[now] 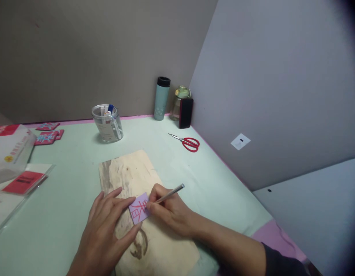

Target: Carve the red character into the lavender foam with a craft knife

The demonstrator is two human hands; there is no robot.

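Observation:
A small lilac paper square with a red character drawn on it lies on a wooden board on the pale green table. My left hand rests flat on the board, thumb and fingertips pressing the square's left and lower edges. My right hand is closed in a pen grip round a thin metal craft knife, its tip touching the square's right side.
A clear jar of pens stands behind the board. Red scissors lie to the right. A tumbler, a glass jar and a phone stand in the corner. Red cut-outs and plastic packets lie at the left.

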